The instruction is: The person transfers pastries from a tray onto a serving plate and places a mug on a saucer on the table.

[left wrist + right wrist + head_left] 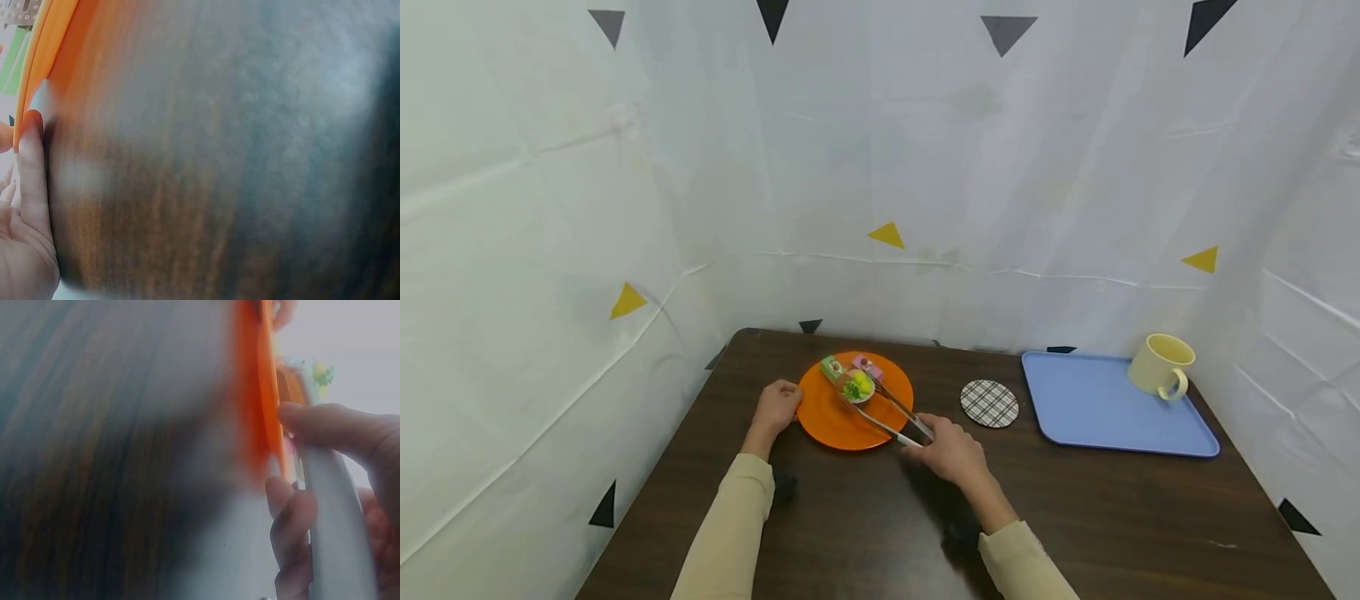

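In the head view, my left hand (774, 407) is at the left edge of an orange plate (829, 423); the left wrist view shows its thumb and finger pinching the rim (36, 59). My right hand (955, 453) grips metal tongs (908, 440), with the handle (340, 519) large in the right wrist view. The tongs' arms reach over the plate, on either side of a small bowl with yellow and green pieces (859, 385). Whether the tips touch the bowl, I cannot tell. A small green block (831, 367) and a pink one (868, 367) lie behind it on the plate.
Right of the plate lies a round plaid coaster (990, 403). Farther right, a blue tray (1090, 408) carries a pale yellow mug (1153, 367) at its right end. White curtains (925, 167) hang behind and beside the dark wooden table (850, 525).
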A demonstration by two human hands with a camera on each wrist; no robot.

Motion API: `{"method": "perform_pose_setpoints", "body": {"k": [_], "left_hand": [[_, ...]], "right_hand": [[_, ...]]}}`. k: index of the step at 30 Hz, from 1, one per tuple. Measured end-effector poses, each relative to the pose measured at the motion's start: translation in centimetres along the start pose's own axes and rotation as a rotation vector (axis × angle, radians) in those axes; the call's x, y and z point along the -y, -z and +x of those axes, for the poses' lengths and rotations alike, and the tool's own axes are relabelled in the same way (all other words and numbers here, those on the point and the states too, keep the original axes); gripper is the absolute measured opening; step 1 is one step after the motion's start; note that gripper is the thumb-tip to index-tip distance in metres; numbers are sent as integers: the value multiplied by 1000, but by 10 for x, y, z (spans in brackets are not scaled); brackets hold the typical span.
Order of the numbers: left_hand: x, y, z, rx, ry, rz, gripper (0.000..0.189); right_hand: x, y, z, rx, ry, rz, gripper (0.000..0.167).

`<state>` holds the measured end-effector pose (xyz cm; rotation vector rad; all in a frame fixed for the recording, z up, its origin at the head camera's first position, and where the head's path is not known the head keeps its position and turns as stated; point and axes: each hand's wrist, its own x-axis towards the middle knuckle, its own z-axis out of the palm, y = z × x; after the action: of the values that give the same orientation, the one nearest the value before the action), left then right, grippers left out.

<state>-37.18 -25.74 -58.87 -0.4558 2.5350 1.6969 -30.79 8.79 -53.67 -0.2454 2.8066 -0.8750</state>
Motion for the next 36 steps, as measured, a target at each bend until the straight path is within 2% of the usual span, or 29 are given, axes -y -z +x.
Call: {"method": "perform_pose_setpoints", "body": {"k": [12, 21, 27, 36], "left_hand": [[-9, -3, -7, -8, -27, 6, 33], [-5, -6, -2, 21, -9, 21, 36], [-5, -7, -3, 19, -23, 18, 36], [2, -1, -2, 19, -12, 32, 38]], "right_hand": [[-9, 12, -9, 6, 2, -13, 63], [-18, 23, -24, 12, -23, -56, 68], [-26, 37, -38, 6, -26, -71, 73], [-45, 55, -54, -31, -60, -57, 73]]}}
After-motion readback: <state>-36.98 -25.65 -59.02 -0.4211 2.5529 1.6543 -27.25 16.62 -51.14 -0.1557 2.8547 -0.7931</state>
